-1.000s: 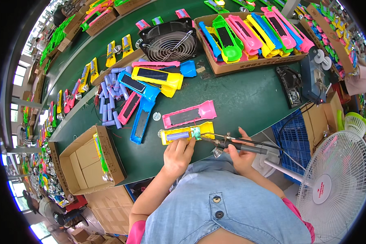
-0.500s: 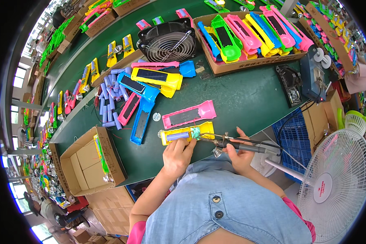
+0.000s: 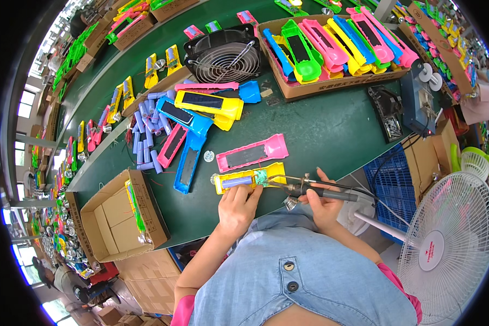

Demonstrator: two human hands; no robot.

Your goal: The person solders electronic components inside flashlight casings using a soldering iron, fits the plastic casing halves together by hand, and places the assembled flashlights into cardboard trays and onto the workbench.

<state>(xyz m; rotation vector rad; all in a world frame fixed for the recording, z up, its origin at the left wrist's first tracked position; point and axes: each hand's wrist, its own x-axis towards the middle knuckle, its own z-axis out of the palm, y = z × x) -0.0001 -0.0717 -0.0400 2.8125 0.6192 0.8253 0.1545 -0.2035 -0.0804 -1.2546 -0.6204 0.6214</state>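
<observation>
A yellow plastic housing (image 3: 277, 169) lies open on the bench in front of me, with a purple battery cell (image 3: 237, 182) in it. Beside the cell sits a small green circuit board (image 3: 261, 176). My left hand (image 3: 237, 209) is closed at the near side of the housing, its fingertips by the cell and board. In my right hand (image 3: 321, 206) is a soldering iron (image 3: 323, 192) with a thin metal feed tube along it; its tip reaches the board, though exact contact is too small to tell. A silver reflector cup (image 3: 290, 204) is below the iron.
A pink housing (image 3: 251, 154) lies just beyond. Farther left are stacked housings (image 3: 209, 101) and purple cells (image 3: 144, 130). A black fan (image 3: 225, 60) and a full carton (image 3: 337, 81) stand behind. An open carton (image 3: 119, 217) sits left, a white fan (image 3: 445, 250) right.
The soldering iron and my right hand have shifted slightly, with the handle's rear end now a little farther left. My left hand and the yellow housing stay nearly still.
</observation>
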